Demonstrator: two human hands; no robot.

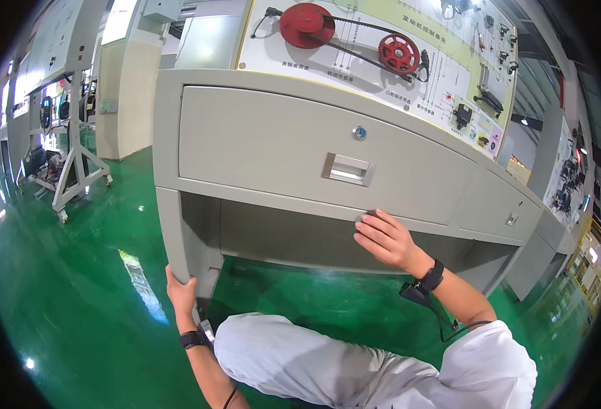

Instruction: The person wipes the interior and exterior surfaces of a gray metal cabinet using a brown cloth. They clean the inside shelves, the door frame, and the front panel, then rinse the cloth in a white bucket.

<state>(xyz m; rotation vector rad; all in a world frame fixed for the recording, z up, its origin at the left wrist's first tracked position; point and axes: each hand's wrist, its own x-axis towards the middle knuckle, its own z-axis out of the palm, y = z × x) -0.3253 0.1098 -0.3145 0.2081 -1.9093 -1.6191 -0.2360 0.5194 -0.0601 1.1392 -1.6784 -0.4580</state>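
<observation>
A grey metal workbench (259, 140) stands in front of me, its wide drawer shut. My left hand (180, 293) is wrapped round the lower part of the bench's left leg (173, 228), thumb on the inner side. My right hand (390, 244) is raised to the rail under the drawer, right of the recessed drawer handle (348, 169). Its fingers are bent and held close together. Something small and dark (371, 213) shows at the fingertips; I cannot make out its kind, and the fingers partly hide it.
A round blue-silver lock (360, 133) sits above the handle. On the bench top rises a display board (450, 75) with red pulleys (399, 53) and a black belt. At the left stands a wheeled frame (75, 170) on green floor (109, 307). My bent leg (300, 347) is close below.
</observation>
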